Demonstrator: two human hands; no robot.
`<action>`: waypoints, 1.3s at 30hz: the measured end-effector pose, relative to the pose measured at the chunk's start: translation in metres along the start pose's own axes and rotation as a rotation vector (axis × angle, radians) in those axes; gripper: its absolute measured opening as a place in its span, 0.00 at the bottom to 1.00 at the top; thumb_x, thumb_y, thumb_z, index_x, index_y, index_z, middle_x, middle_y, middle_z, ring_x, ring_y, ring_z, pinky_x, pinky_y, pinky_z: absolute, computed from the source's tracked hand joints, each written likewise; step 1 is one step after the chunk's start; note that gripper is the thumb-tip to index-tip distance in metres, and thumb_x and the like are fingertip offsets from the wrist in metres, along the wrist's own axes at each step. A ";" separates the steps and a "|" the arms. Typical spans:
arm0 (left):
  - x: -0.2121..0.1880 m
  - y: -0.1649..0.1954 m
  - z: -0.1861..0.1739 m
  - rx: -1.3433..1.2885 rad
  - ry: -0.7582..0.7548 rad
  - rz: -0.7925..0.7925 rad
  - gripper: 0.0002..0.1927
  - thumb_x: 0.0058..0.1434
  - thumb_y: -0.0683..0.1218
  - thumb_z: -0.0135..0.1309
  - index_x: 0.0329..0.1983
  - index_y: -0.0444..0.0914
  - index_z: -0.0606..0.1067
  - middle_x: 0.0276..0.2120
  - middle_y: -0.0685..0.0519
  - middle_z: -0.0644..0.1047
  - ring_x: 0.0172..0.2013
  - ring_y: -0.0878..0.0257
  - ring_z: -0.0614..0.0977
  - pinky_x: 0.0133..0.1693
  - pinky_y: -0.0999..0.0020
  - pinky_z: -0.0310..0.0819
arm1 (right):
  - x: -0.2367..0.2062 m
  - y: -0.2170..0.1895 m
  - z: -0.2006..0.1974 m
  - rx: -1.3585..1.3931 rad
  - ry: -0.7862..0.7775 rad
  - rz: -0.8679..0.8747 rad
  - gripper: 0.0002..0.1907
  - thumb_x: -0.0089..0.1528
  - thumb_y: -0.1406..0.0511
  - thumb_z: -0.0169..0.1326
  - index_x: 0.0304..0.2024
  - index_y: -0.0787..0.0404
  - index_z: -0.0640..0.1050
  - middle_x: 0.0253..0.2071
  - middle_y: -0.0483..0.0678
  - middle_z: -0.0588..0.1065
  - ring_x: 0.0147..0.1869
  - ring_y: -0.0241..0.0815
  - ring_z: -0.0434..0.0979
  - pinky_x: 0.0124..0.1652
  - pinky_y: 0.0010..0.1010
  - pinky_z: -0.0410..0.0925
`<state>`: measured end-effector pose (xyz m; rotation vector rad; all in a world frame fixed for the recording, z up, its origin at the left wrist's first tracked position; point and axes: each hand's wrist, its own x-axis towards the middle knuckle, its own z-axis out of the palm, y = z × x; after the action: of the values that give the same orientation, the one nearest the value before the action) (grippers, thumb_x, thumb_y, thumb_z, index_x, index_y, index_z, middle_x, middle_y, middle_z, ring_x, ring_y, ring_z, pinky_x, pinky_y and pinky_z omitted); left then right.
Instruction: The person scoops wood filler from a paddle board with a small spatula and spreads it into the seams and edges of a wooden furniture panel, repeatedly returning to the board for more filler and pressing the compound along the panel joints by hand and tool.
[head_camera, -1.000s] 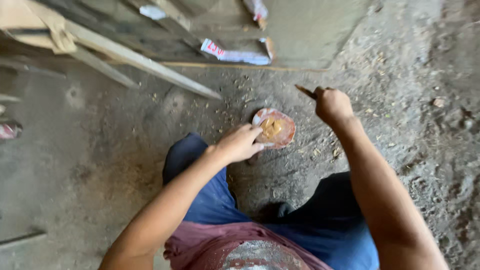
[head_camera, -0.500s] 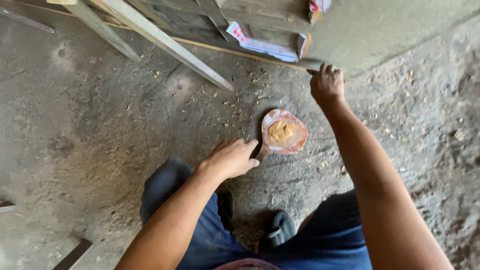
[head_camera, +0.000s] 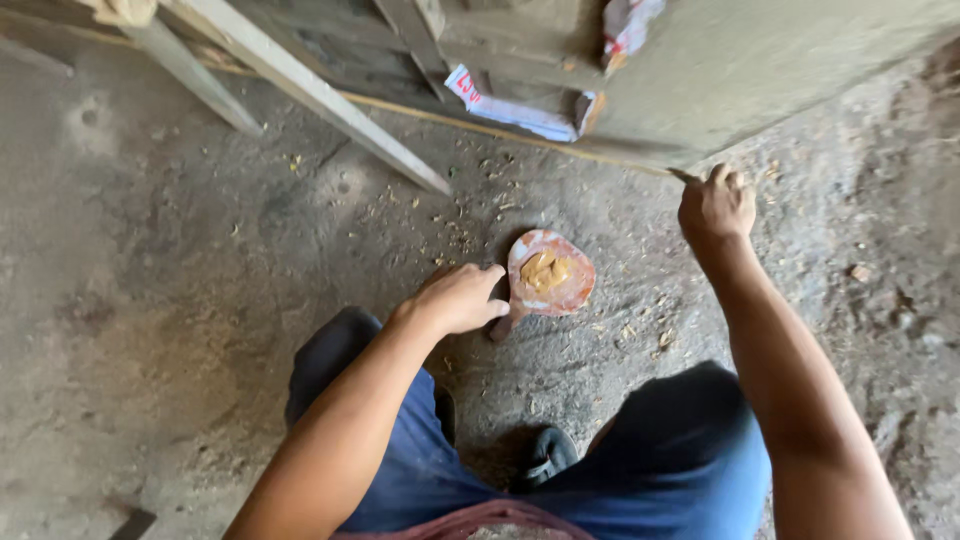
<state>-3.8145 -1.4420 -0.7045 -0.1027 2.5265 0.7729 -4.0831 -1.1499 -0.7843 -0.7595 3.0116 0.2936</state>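
A small round reddish board (head_camera: 552, 276) with a short handle lies on the dusty floor, with a lump of yellow-brown paste on it. My left hand (head_camera: 458, 297) rests on the floor beside it, fingers curled at the handle; whether it grips the handle is unclear. My right hand (head_camera: 716, 205) is raised farther back, shut on a thin blade-like tool (head_camera: 684, 176) whose tip touches the lower edge of a grey wooden panel (head_camera: 760, 70). My knees in blue trousers (head_camera: 690, 460) fill the bottom of the view.
Slanted wooden battens (head_camera: 310, 95) lean across the back left. A crumpled white and red wrapper (head_camera: 510, 108) lies under the panel. Wood shavings are scattered over the concrete floor (head_camera: 150, 300). A dark shoe (head_camera: 545, 455) shows between my legs.
My right hand has moved up and right to the panel's lower edge. The view has tilted forward. My left hand has stayed by the board's handle.
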 end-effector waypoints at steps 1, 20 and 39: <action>0.007 -0.002 0.000 -0.010 0.034 0.047 0.30 0.60 0.54 0.59 0.61 0.34 0.70 0.49 0.35 0.78 0.52 0.41 0.79 0.52 0.50 0.74 | -0.011 0.002 -0.009 0.082 0.013 -0.004 0.17 0.73 0.64 0.42 0.57 0.47 0.81 0.53 0.65 0.71 0.55 0.60 0.72 0.49 0.48 0.70; -0.109 0.041 -0.188 -0.098 1.364 0.396 0.15 0.62 0.44 0.59 0.50 0.34 0.75 0.51 0.42 0.79 0.53 0.48 0.81 0.55 0.57 0.75 | -0.129 -0.066 -0.259 0.814 0.881 0.072 0.14 0.64 0.71 0.54 0.51 0.55 0.81 0.43 0.53 0.77 0.43 0.55 0.79 0.43 0.41 0.71; -0.145 0.118 -0.500 0.512 1.686 0.248 0.73 0.24 0.64 0.79 0.71 0.35 0.54 0.67 0.43 0.60 0.70 0.46 0.60 0.68 0.27 0.37 | -0.122 -0.060 -0.438 0.608 1.251 -0.122 0.10 0.68 0.74 0.57 0.52 0.62 0.81 0.46 0.53 0.77 0.46 0.48 0.81 0.47 0.34 0.73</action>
<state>-3.9298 -1.6247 -0.2164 -0.3954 4.2829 -0.1525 -3.9364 -1.2267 -0.3567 -1.3678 3.5577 -1.5891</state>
